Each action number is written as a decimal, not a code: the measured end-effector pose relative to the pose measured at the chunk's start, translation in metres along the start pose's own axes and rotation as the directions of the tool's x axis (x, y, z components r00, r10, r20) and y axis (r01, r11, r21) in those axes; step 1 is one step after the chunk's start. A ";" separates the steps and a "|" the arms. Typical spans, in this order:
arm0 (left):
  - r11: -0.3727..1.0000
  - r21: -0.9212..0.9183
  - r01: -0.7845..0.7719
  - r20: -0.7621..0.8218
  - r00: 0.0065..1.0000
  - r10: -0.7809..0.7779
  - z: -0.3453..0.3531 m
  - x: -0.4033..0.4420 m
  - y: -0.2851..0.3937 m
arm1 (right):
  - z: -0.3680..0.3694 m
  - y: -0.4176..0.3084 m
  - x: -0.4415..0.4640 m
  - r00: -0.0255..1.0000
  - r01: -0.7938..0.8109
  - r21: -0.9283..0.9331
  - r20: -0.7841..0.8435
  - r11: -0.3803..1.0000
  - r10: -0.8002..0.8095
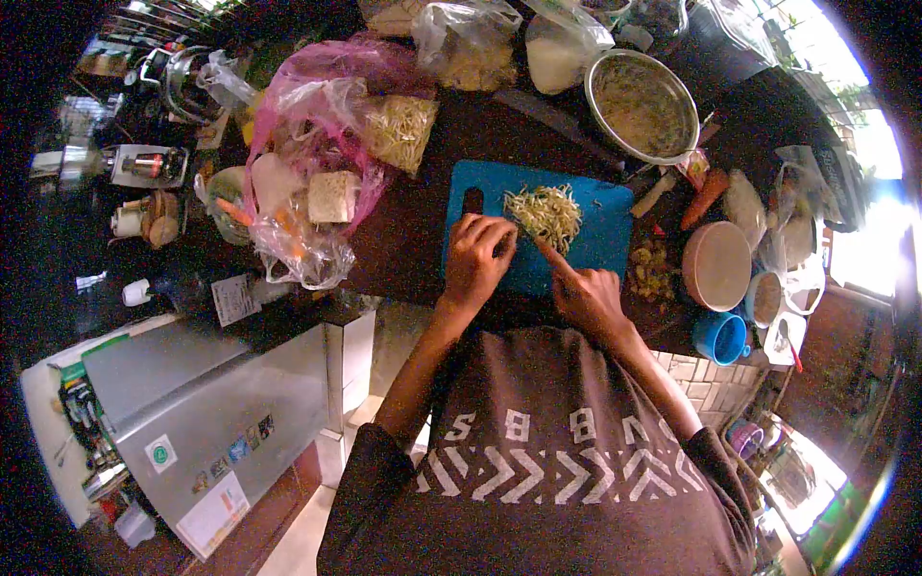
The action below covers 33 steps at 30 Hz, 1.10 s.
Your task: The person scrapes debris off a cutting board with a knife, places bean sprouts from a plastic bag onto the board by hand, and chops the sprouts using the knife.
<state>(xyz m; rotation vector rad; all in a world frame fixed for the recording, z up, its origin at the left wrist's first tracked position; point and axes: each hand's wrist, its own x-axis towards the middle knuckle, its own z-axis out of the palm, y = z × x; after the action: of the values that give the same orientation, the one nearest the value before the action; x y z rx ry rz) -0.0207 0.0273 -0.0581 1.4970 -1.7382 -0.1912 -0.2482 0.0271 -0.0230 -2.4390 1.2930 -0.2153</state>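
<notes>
A blue cutting board (pixel 605 226) lies on the dark table in front of me, with a heap of bean sprouts (pixel 547 216) on it. My left hand (pixel 477 254) is over the board's left part, its fingers curled and thumb and fingertips drawn together beside the sprouts. Whatever it pinches is too small to make out. My right hand (pixel 588 293) is at the board's near edge, index finger stretched to the near side of the heap. Its other fingers are curled under, and what they may hold is hidden.
Left of the board are a pink plastic bag (pixel 288 115), a pale block (pixel 332 197) and a bag of sprouts (pixel 400 132). A metal bowl (pixel 642 106) stands behind. To the right are a carrot (pixel 705 199), peelings (pixel 651 271), a pinkish bowl (pixel 717 266) and a blue cup (pixel 720 338).
</notes>
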 end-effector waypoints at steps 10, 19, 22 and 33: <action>0.999 -0.011 -0.035 0.020 0.999 0.035 -0.007 0.001 -0.002 | -0.024 -0.016 0.022 0.999 -0.040 0.017 0.000 0.999 0.040; 1.000 -0.008 0.014 0.023 1.000 -0.014 -0.002 -0.001 0.000 | -0.018 -0.011 0.005 0.999 -0.033 0.048 0.018 0.998 0.032; 1.000 -0.015 -0.002 -0.007 1.000 0.002 -0.002 0.001 0.000 | -0.008 -0.007 0.004 1.000 -0.017 0.033 0.022 0.999 0.016; 1.000 0.003 -0.009 0.024 1.000 0.009 -0.007 0.002 -0.001 | -0.011 -0.004 0.015 1.000 -0.020 0.005 -0.019 1.000 0.020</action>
<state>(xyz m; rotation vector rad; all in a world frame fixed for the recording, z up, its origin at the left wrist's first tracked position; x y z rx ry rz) -0.0157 0.0282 -0.0530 1.4946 -1.7645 -0.2024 -0.2403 0.0141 -0.0116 -2.4247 1.3226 -0.2360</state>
